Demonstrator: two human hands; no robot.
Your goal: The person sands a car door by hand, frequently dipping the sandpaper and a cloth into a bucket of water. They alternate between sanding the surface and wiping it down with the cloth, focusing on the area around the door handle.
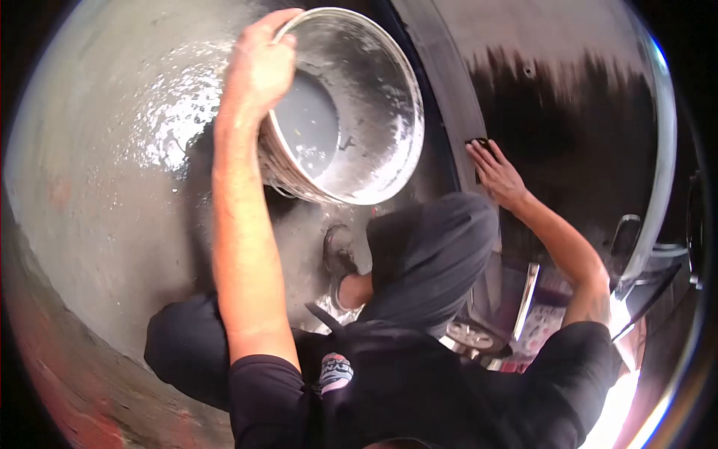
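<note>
My left hand (265, 63) grips the near-side rim of a large pale bucket (370, 112), fingers hooked over its edge. The bucket tilts so that its mouth faces me, and cloudy grey water (307, 123) lies inside. On the right, my right hand (497, 172) is pressed to the lower side of a dark, shiny car (561, 135). Under its fingertips a small black piece (479, 142) shows; most of it is covered, and I cannot tell what it is.
Wet grey floor (127, 112) spreads to the left, with reddish patches at the lower left. My shoe (339, 251) stands below the bucket, between my bent knees. A car wheel (471, 335) shows at the lower right, beside bright light.
</note>
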